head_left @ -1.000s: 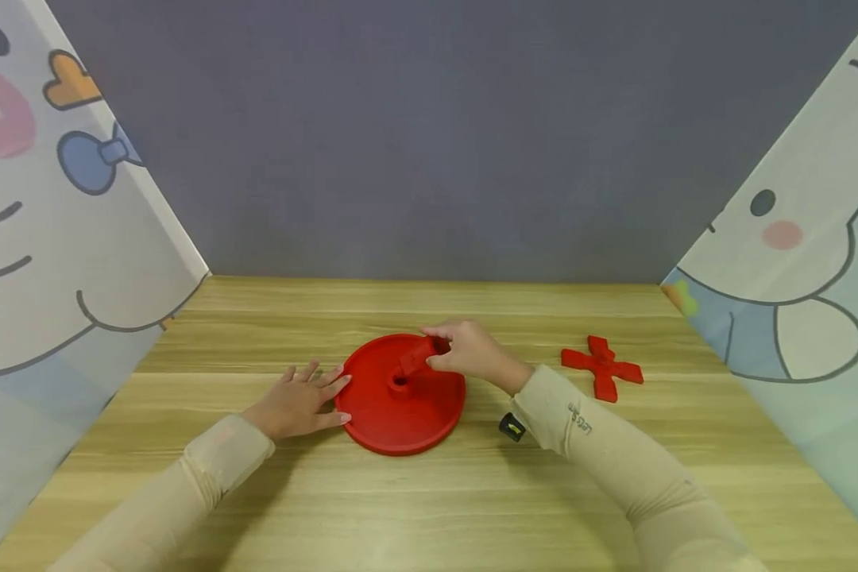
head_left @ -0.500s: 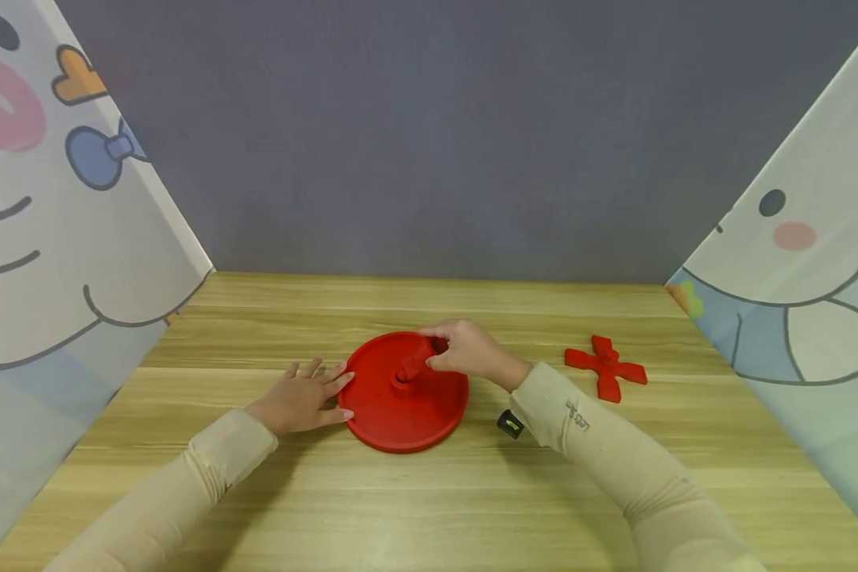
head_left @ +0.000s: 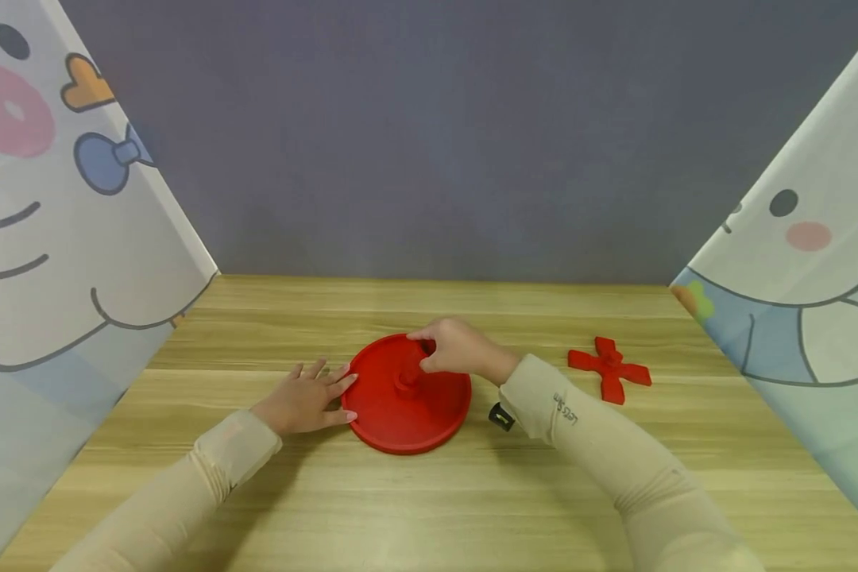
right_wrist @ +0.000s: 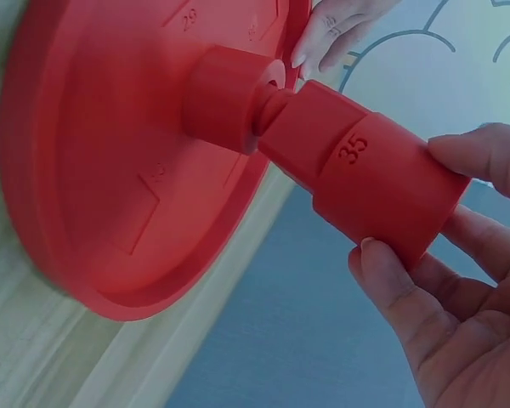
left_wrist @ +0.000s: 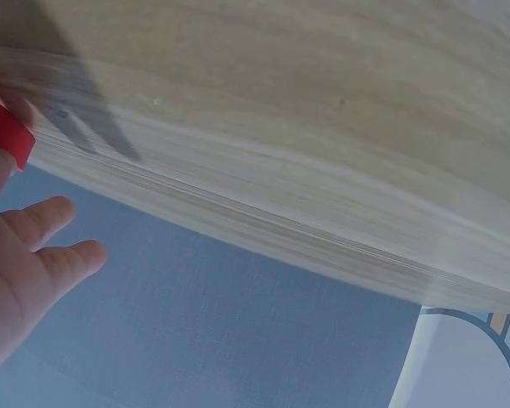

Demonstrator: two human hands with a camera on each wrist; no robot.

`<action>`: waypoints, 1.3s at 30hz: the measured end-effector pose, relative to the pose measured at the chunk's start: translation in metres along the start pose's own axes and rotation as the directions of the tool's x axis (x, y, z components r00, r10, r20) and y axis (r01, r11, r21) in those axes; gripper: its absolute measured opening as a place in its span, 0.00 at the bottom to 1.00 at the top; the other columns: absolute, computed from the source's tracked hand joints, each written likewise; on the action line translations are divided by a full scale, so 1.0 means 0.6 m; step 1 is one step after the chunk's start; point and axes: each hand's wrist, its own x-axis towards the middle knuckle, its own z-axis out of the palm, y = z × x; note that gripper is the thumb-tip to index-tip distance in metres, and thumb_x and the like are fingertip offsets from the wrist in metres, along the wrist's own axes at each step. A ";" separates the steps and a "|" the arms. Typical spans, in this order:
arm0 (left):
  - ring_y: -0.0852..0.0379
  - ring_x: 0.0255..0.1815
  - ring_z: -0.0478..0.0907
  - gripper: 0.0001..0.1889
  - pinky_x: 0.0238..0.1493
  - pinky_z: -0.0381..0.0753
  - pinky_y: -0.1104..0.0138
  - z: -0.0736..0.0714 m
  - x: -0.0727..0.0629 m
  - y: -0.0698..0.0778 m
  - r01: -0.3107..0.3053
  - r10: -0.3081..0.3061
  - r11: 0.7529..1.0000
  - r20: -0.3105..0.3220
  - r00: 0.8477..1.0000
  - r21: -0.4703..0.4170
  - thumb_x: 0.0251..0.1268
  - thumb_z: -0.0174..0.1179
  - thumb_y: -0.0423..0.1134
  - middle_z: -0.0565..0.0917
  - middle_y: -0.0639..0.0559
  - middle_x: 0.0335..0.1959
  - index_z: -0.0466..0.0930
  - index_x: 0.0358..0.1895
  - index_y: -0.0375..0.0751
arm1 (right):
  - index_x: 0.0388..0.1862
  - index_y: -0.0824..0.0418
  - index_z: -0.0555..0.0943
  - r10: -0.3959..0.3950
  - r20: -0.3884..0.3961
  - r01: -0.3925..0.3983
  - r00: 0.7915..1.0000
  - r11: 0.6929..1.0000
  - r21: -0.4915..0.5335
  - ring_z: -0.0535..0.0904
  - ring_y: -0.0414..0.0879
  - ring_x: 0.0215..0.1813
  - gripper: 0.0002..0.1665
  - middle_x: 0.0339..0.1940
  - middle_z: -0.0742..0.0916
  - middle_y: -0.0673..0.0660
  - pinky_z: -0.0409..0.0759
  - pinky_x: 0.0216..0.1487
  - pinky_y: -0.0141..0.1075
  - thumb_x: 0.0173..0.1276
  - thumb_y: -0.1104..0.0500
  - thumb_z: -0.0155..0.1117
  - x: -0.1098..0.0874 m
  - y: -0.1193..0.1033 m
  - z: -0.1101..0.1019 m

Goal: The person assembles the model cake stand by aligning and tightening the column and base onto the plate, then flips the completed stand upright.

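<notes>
A round red base (head_left: 400, 433) with a raised rim lies on the table. From its middle rises a short hollow socket (right_wrist: 225, 98). My right hand (head_left: 461, 348) pinches the wide end of a stepped red cylinder (right_wrist: 391, 187) marked 35, thumb on one side and fingers on the other. The cylinder's narrow tip sits at the socket's mouth, and the piece tilts off the socket's axis in the right wrist view. My left hand (head_left: 303, 401) lies at the base's left edge with spread fingers, fingertips over the rim. In the left wrist view only a red corner of the base (left_wrist: 4, 132) shows.
A red four-armed cross (head_left: 610, 369) with a raised centre lies on the table to the right. Close to my right cuff is a small black object (head_left: 501, 417). A grey panel (head_left: 436, 143) stands behind the wooden table (head_left: 400, 516), with cartoon-printed panels on both sides.
My right hand has shifted slightly left with the cylinder, which now stands more upright over the socket. Its lower end has come onto the socket's opening. The left hand keeps its place on the rim.
</notes>
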 end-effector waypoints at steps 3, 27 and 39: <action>0.28 0.69 0.56 0.38 0.62 0.57 0.34 0.000 -0.001 0.001 0.000 0.000 1.000 -0.006 1.000 0.002 0.65 0.50 0.64 0.65 0.41 0.71 0.67 0.69 0.40 | 0.61 0.62 0.78 0.007 0.012 -0.007 1.000 0.999 -0.034 0.66 0.43 0.31 0.31 0.32 0.79 0.51 0.64 0.28 0.28 0.54 0.65 0.66 0.004 -0.006 0.001; 0.30 0.70 0.55 0.38 0.63 0.54 0.34 -0.006 -0.004 -0.001 0.003 -0.003 0.999 -0.001 1.000 -0.035 0.66 0.50 0.64 0.64 0.41 0.71 0.66 0.70 0.39 | 0.58 0.63 0.80 -0.077 -0.017 0.079 0.997 0.994 0.079 0.78 0.47 0.51 0.28 0.54 0.83 0.58 0.77 0.49 0.31 0.57 0.59 0.71 0.032 0.004 0.007; 0.30 0.70 0.55 0.37 0.63 0.54 0.34 -0.002 -0.002 0.002 0.001 -0.001 1.000 0.000 1.000 -0.028 0.66 0.50 0.63 0.64 0.41 0.71 0.66 0.70 0.39 | 0.58 0.63 0.81 -0.128 0.032 0.129 0.991 0.990 -0.049 0.78 0.49 0.53 0.26 0.53 0.83 0.59 0.76 0.54 0.34 0.59 0.59 0.69 0.032 -0.004 0.016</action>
